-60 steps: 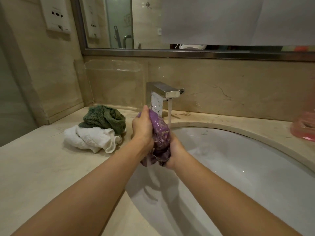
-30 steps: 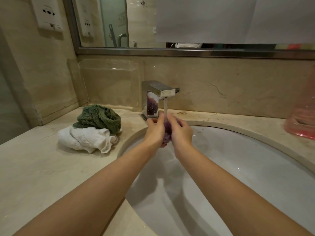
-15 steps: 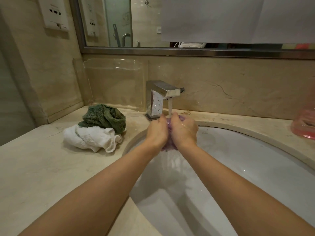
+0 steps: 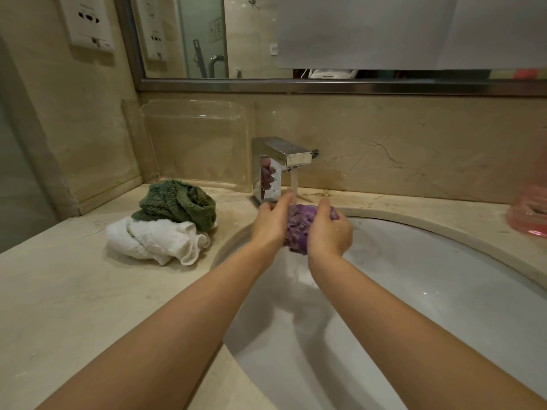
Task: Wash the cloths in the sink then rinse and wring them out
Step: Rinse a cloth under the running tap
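While the faucet (image 4: 284, 161) runs, the purple cloth (image 4: 299, 229) lies bunched directly beneath its stream. Both my left hand (image 4: 270, 221) and right hand (image 4: 330, 232) grip it, fingers curled round opposite ends.

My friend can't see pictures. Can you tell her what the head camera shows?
Two hands, left hand and right hand, squeeze a purple cloth under the running faucet over a white sink. A green cloth and a white cloth lie bunched on the counter.
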`<action>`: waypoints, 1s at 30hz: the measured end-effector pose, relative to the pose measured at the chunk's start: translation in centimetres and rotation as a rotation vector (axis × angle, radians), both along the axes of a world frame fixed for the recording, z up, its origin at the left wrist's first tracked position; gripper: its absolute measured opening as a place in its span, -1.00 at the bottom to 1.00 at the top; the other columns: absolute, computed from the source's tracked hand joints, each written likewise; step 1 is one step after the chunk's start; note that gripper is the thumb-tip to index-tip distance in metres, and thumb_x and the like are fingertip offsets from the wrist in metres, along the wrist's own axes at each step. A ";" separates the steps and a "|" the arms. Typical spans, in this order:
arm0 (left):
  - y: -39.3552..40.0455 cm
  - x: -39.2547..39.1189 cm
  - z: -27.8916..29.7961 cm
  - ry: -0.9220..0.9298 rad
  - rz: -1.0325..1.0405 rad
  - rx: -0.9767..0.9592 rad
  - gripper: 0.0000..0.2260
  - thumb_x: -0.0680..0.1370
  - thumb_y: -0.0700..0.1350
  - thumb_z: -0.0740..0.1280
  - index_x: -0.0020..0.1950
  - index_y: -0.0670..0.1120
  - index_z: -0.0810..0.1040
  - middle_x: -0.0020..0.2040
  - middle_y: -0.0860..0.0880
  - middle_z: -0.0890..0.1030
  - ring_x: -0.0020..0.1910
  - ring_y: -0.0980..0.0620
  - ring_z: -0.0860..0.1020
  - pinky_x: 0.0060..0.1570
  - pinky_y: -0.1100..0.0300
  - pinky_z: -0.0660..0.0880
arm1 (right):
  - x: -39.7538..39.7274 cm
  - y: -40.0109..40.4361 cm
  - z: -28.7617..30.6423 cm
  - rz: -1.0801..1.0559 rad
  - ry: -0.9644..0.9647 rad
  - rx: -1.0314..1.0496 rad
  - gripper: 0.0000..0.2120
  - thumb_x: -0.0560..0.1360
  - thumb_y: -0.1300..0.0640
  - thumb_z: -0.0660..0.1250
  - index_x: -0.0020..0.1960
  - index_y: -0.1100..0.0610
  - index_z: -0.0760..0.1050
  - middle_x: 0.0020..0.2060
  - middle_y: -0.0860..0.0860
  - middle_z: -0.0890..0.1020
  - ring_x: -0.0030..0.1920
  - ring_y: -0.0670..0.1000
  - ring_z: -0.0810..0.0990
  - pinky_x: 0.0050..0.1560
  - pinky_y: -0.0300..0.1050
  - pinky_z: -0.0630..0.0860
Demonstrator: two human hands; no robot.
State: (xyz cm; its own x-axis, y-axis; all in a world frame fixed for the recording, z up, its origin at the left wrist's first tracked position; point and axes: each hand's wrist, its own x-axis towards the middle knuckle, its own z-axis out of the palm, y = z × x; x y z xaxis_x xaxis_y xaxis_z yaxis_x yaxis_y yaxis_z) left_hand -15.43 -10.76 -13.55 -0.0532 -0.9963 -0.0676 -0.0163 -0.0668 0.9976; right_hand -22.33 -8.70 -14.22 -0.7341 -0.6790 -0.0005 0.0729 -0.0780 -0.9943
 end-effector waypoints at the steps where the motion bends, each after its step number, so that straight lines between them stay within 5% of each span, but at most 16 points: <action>1: 0.0 0.0 0.0 0.016 0.002 0.027 -0.49 0.52 0.25 0.26 0.29 -0.09 0.36 0.15 -0.09 0.60 0.04 -0.05 0.61 -0.01 0.02 0.57 | 0.0 0.0 -0.1 -0.009 -0.051 -0.004 -0.65 0.59 -0.11 0.20 -0.14 0.15 0.50 -0.24 0.02 0.56 -0.16 0.07 0.58 -0.12 -0.07 0.58; 3: 0.0 0.1 -0.1 -0.018 -0.051 0.097 -0.47 0.53 0.24 0.27 0.35 -0.07 0.33 0.18 -0.09 0.60 0.00 -0.02 0.60 -0.18 0.11 0.52 | 0.2 -0.2 -0.4 0.005 -0.121 -0.001 -0.60 0.58 -0.17 0.20 0.00 0.18 0.52 -0.08 0.08 0.60 -0.02 0.12 0.61 0.04 0.06 0.59; 5: 0.0 0.2 -0.4 -0.040 -0.121 0.177 -0.41 0.51 0.31 0.23 0.40 -0.02 0.34 0.20 -0.09 0.59 0.06 -0.06 0.58 -0.15 0.06 0.52 | 0.4 -0.3 -0.5 0.076 -0.194 -0.016 -0.61 0.57 -0.19 0.22 0.05 0.15 0.49 0.00 0.09 0.59 0.04 0.14 0.60 0.08 0.10 0.59; 8: 0.2 0.6 -0.1 0.109 -0.195 0.278 -0.54 0.59 0.27 0.11 0.25 -0.02 0.52 0.08 -0.08 0.64 -0.02 -0.04 0.60 -0.29 0.12 0.57 | 0.5 -0.2 -0.3 0.220 -0.236 -0.060 -0.63 0.50 -0.15 0.35 0.11 0.10 0.39 0.08 0.10 0.58 0.05 0.14 0.60 0.11 0.09 0.58; 11: -0.2 0.5 -0.3 0.215 -0.117 0.275 -0.57 0.64 0.20 0.07 0.23 -0.04 0.56 0.07 -0.08 0.66 0.02 -0.04 0.62 -0.28 0.15 0.58 | 0.3 0.0 -0.2 0.260 0.117 -0.026 -0.49 0.46 -0.04 0.44 0.24 0.01 0.22 0.21 0.07 0.50 0.12 0.09 0.54 0.17 0.04 0.52; 14: -0.5 0.0 -0.4 0.258 0.021 0.173 -0.69 0.67 0.05 0.10 0.29 -0.07 0.45 0.13 -0.12 0.62 0.02 -0.08 0.60 -0.29 0.14 0.56 | 0.2 0.0 -0.3 0.216 0.490 0.105 -0.41 0.47 -0.16 0.37 0.37 -0.04 0.19 0.24 0.08 0.42 0.20 0.13 0.47 0.15 0.01 0.46; 16: -0.7 0.1 -0.3 0.302 0.074 0.130 -0.82 0.67 -0.06 0.13 0.22 -0.07 0.40 0.15 -0.14 0.59 0.06 -0.11 0.58 -0.23 0.08 0.57 | 0.0 0.0 -0.4 0.166 0.584 0.178 -0.44 0.48 -0.23 0.31 0.38 -0.06 0.23 0.22 0.10 0.36 0.21 0.16 0.44 0.09 -0.03 0.39; 19: -0.5 0.1 0.1 0.348 0.095 0.103 -0.86 0.66 -0.18 0.12 0.19 -0.04 0.38 0.03 -0.09 0.58 -0.07 -0.05 0.58 -0.24 0.09 0.53 | -0.1 -0.2 -0.3 0.161 0.523 0.077 -0.57 0.58 -0.06 0.23 0.43 -0.09 0.25 0.23 0.07 0.32 0.20 0.11 0.45 0.08 -0.10 0.40; 23: -0.8 0.1 0.0 0.299 0.103 0.052 -0.73 0.63 -0.08 0.13 0.28 -0.11 0.44 0.11 -0.14 0.63 0.00 -0.09 0.62 -0.15 0.08 0.55 | 0.5 -0.4 -0.4 0.227 0.403 -0.026 -0.73 0.64 0.11 0.10 0.29 0.01 0.43 0.18 0.07 0.37 0.23 0.12 0.43 0.27 0.03 0.42; 27: -0.6 -0.1 -0.3 0.175 0.040 0.034 -0.53 0.61 0.20 0.05 0.23 -0.07 0.56 0.02 -0.05 0.68 -0.03 -0.02 0.65 0.06 -0.01 0.58 | 0.9 -0.6 -0.8 0.195 0.409 -0.062 -0.77 0.67 0.04 0.03 0.07 0.07 0.44 0.10 0.14 0.52 0.09 0.14 0.51 0.10 0.03 0.48; 30: -0.3 -0.5 -0.6 0.109 0.041 0.044 -0.54 0.65 0.18 0.03 0.14 -0.10 0.58 -0.23 -0.03 0.61 -0.31 0.01 0.56 -0.33 0.14 0.55 | 0.9 -0.5 -0.6 0.176 0.377 -0.085 -0.70 0.65 -0.08 0.07 -0.12 0.06 0.41 -0.11 0.07 0.60 -0.04 0.13 0.57 0.01 0.05 0.51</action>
State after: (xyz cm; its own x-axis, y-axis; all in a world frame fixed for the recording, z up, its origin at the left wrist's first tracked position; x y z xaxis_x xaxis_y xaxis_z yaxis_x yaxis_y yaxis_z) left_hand -15.90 -11.08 -14.20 -0.0222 -0.9940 -0.1075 0.0957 -0.1092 0.9894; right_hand -21.47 -9.16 -14.82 -0.5449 -0.7802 0.3071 -0.2751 -0.1797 -0.9445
